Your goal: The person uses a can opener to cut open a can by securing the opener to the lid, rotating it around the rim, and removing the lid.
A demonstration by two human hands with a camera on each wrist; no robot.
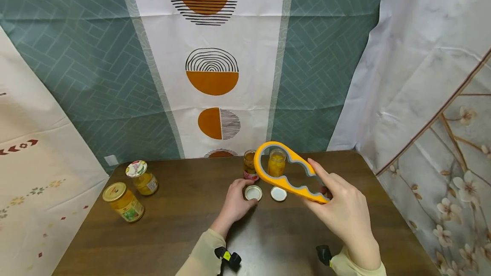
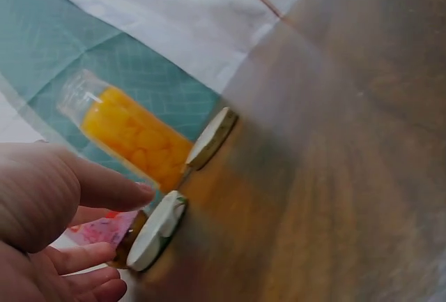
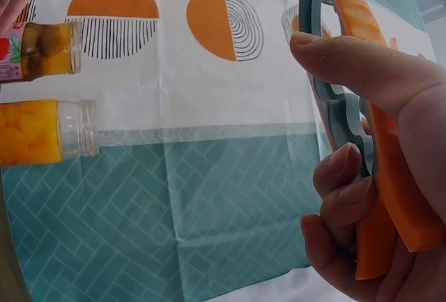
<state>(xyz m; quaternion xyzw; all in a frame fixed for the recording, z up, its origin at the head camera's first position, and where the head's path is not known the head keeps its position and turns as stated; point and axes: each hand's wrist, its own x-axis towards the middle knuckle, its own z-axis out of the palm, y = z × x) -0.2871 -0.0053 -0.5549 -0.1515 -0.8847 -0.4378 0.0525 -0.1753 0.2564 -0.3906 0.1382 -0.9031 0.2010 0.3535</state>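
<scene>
My right hand (image 1: 341, 201) grips the handles of an orange jar opener (image 1: 274, 180) with a grey scalloped lining, raised above the table. My left hand (image 1: 237, 201) is low at the table, thumb and fingers loosely spread around an upturned jar lid (image 1: 253, 193). In the left wrist view a gap shows between the thumb and that lid (image 2: 157, 231). A second lid (image 1: 278, 194) lies to its right, white side up. Behind the lids stand two lidless jars: one with dark contents and a pink label (image 1: 250, 166), one with yellow fruit (image 1: 276, 164), seen through the opener's loop.
Two lidded jars stand at the table's left: a yellow one with a gold lid (image 1: 124, 202) and one with a patterned lid (image 1: 142, 178). A patterned curtain (image 1: 226, 101) hangs along the back edge of the brown table (image 1: 184, 208).
</scene>
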